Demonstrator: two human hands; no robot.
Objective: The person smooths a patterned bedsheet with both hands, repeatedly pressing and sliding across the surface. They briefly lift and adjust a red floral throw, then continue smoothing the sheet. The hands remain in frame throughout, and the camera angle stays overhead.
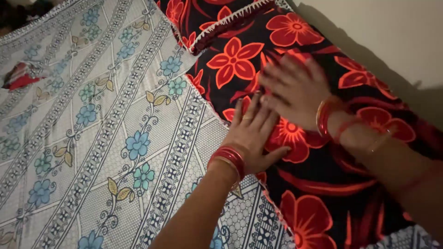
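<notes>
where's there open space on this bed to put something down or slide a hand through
Free: the pale blue-flowered sheet, wide open left of the left hand, and the near end of the black and red floral cover. Crowded: where the left hand and right hand press on that cover, close together. A small red patch lies far left.

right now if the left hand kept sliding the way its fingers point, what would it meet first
The left hand lies flat on the black cloth with red flowers, fingers pointing up-frame. Its fingertips almost reach the right hand, blurred just ahead, so it would probably meet that first; depth is unclear.
</notes>
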